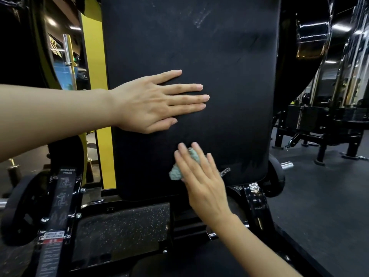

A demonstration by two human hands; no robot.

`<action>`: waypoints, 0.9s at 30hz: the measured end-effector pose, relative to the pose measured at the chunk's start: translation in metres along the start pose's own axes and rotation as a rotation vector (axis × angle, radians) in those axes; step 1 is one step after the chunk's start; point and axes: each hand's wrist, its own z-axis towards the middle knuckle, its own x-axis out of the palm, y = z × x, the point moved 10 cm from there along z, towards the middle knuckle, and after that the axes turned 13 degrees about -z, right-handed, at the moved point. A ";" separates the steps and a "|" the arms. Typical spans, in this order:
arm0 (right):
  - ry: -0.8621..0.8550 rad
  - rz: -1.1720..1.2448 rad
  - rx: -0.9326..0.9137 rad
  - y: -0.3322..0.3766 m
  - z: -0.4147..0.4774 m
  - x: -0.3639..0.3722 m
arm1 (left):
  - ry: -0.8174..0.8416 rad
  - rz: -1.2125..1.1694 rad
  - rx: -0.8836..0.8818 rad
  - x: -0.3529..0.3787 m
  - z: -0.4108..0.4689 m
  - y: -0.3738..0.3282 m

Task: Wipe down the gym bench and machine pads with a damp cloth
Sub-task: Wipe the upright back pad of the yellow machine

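Observation:
A tall black back pad of a shoulder press machine fills the middle of the view, with faint wet streaks near its top and lower right. My left hand lies flat on the pad's middle, fingers straight and pointing right. Lower down, my right hand presses a bunched pale green cloth against the pad with straight fingers. The cloth shows at the hand's left side and between the fingers; the rest is hidden under the palm.
The black machine frame runs below the pad, with a "SHOULDER PRESS" instruction label on the left post. Black weight plates sit at the lower left. A yellow column stands behind. More black gym equipment stands at right on dark floor.

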 end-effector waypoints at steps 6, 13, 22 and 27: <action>0.040 -0.015 0.191 -0.079 -0.022 -0.004 | -0.002 -0.017 -0.006 0.002 0.002 -0.003; -0.014 0.057 0.408 -0.101 -0.029 -0.005 | -0.004 -0.023 0.000 0.004 0.007 -0.007; -0.026 0.092 0.140 -0.010 -0.011 -0.001 | -0.003 -0.025 -0.003 0.007 0.013 -0.014; 0.000 0.036 0.156 -0.043 -0.015 -0.004 | -0.005 -0.028 -0.014 0.009 0.017 -0.016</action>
